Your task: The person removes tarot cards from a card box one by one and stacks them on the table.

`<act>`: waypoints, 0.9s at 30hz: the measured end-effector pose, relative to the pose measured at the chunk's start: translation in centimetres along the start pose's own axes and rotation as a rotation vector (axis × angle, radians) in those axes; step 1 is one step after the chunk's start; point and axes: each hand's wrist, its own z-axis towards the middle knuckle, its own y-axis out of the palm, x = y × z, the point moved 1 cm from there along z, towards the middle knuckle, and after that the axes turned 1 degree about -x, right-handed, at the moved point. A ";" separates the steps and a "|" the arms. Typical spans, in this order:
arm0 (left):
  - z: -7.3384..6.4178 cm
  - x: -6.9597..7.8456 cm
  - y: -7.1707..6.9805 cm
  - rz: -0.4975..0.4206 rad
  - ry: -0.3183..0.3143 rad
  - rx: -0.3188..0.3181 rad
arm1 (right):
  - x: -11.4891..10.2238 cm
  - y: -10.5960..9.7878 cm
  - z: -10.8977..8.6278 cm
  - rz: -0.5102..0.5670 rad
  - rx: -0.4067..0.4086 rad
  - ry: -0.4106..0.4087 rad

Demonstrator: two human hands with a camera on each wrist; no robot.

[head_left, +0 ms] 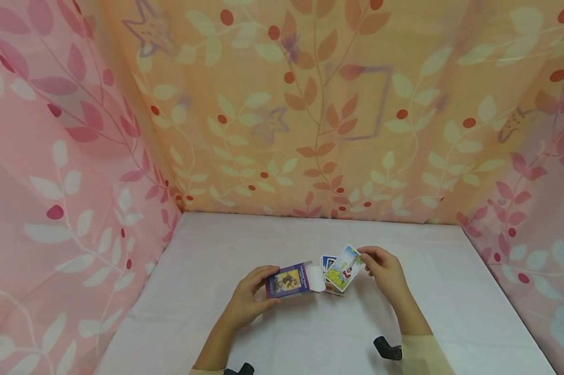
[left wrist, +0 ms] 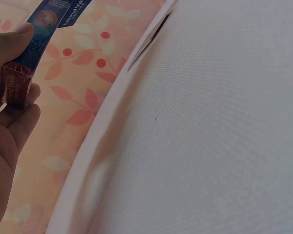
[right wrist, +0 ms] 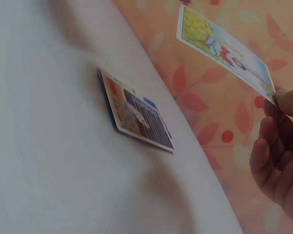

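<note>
My left hand (head_left: 246,298) grips a purple-blue card box (head_left: 286,281) between thumb and fingers. The white flap (head_left: 316,277) at the box's right end stands out, unfolded. In the left wrist view the box (left wrist: 41,34) shows its narrow side and reddish end. To the right, my right hand (head_left: 386,272) pinches one picture card (head_left: 345,269) by its corner; a figure in a bright landscape is printed on it. Below that card a small stack of cards (right wrist: 136,117) lies on the table, partly hidden by it in the head view. Inside the box cannot be seen.
A white cloth covers the table (head_left: 193,250). Behind it hangs an orange leaf-patterned curtain (head_left: 263,156), with a pink one (head_left: 52,182) at the left side and another at the right. Black wrist mounts (head_left: 387,349) sit by both forearms.
</note>
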 end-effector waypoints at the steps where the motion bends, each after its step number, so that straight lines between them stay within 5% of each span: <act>1: 0.0 0.0 0.0 -0.001 -0.002 0.001 | 0.6 0.1 0.4 -0.004 -0.006 -0.009; 4: 0.0 0.0 -0.1 -0.002 -0.011 0.005 | 2.9 0.4 1.8 -0.020 -0.027 -0.030; 15: -0.1 -0.1 -0.2 0.012 -0.002 0.021 | 5.2 1.9 4.8 -0.100 -0.211 -0.016; 27: -0.1 -0.4 -0.4 0.017 0.017 0.008 | 6.8 3.5 6.1 -0.159 -0.289 0.004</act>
